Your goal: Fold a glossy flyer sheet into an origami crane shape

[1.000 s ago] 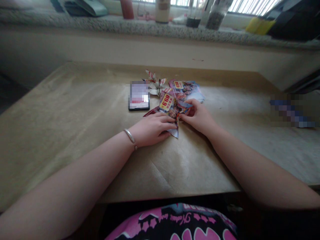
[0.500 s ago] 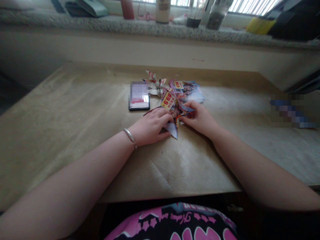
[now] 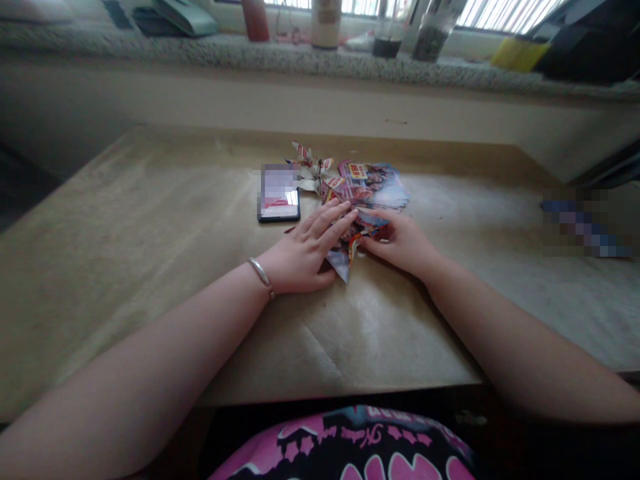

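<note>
We are holding a folded paper [image 3: 351, 238] on the surface [image 3: 150, 220], to the right of the phone [image 3: 280, 202] and a bit nearer to us. Our left hand [image 3: 310, 250] is lying on it, fingers spread and not gripping. Our right hand [image 3: 400, 239] is pinching its right side. We are seeing a pointy paper shape [image 3: 314, 180] just right of the phone, and a paper pile [image 3: 383, 187] farther right of it.

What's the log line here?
left hand: spread over folded paper; right hand: at its right edge; phone: beyond left hand; leaflet stack: beyond paper
</note>
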`<action>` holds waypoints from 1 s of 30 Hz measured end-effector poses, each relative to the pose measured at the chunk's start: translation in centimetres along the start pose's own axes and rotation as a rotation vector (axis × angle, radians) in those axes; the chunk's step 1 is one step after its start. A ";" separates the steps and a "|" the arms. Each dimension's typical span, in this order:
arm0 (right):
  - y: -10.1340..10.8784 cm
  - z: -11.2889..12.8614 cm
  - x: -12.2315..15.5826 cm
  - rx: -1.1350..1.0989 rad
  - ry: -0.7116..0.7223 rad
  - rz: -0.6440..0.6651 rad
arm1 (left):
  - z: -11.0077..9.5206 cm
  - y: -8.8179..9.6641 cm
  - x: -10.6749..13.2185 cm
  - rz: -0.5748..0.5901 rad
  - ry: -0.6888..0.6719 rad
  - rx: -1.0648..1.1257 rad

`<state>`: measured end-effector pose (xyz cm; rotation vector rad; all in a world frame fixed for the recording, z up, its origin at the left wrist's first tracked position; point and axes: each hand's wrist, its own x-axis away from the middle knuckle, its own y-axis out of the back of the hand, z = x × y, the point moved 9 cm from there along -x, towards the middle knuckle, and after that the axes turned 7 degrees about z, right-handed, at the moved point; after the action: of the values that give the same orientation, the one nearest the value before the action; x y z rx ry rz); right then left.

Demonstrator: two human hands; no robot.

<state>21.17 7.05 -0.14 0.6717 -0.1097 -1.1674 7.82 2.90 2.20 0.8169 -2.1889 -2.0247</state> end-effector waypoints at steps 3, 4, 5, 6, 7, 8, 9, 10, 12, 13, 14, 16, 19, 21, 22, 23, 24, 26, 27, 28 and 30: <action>-0.2 0.3 0.2 0.026 -0.021 0.023 | -0.1 0.3 0.0 -0.037 -0.030 -0.021; -0.2 0.4 0.2 0.035 -0.025 0.029 | -0.2 0.4 -0.1 -0.048 -0.037 -0.029; -0.2 0.6 0.3 0.043 -0.021 0.033 | -0.2 0.4 -0.1 -0.057 -0.040 -0.037; -0.2 0.7 0.3 0.052 -0.012 0.035 | -0.1 0.4 -0.1 -0.062 -0.040 -0.048; -0.2 0.9 0.3 0.064 0.001 0.034 | -0.1 0.4 -0.1 -0.064 -0.038 -0.061; -0.2 1.1 0.3 0.079 0.014 0.034 | 0.0 0.4 -0.1 -0.068 -0.034 -0.074; -0.2 1.2 0.3 0.097 0.025 0.030 | 0.1 0.5 -0.1 -0.072 -0.024 -0.086; -0.1 1.3 0.3 0.118 0.037 0.022 | 0.3 0.5 -0.1 -0.076 -0.009 -0.097; 0.2 1.6 0.3 0.157 0.055 -0.002 | 0.6 0.6 -0.1 -0.086 0.026 -0.112; 0.3 1.8 0.3 0.176 0.060 -0.018 | 0.7 0.7 -0.1 -0.094 0.042 -0.118; 0.5 1.9 0.3 0.194 0.061 -0.037 | 0.8 0.8 0.0 -0.102 0.057 -0.124; 0.8 2.2 0.4 0.212 0.045 -0.072 | 0.9 1.1 0.0 -0.129 0.076 -0.129; 1.0 2.2 0.5 0.161 -0.005 -0.090 | 0.9 1.5 0.0 -0.157 0.095 -0.125; 0.9 2.1 0.5 0.105 -0.022 -0.089 | 0.8 1.6 -0.1 -0.161 0.109 -0.121; 0.9 2.1 0.5 0.077 -0.021 -0.091 | 0.8 1.7 -0.1 -0.160 0.119 -0.119; 0.9 2.1 0.5 0.050 -0.018 -0.093 | 0.8 1.7 -0.1 -0.160 0.129 -0.117; 0.9 2.1 0.5 0.025 -0.015 -0.095 | 0.9 1.8 -0.1 -0.159 0.140 -0.118; 0.9 2.0 0.5 -0.010 -0.011 -0.098 | 0.9 1.9 -0.1 -0.159 0.160 -0.126; 0.9 1.9 0.5 -0.016 -0.010 -0.101 | 0.9 1.9 -0.1 -0.161 0.170 -0.130; 0.9 1.8 0.5 -0.013 -0.010 -0.103 | 1.0 2.0 -0.1 -0.162 0.183 -0.131; 0.9 1.7 0.6 0.004 -0.006 -0.108 | 1.2 2.1 0.0 -0.172 0.215 -0.121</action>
<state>21.39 6.03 1.51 0.6844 -0.0818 -1.2730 6.69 4.00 4.00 1.1817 -1.9216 -2.0092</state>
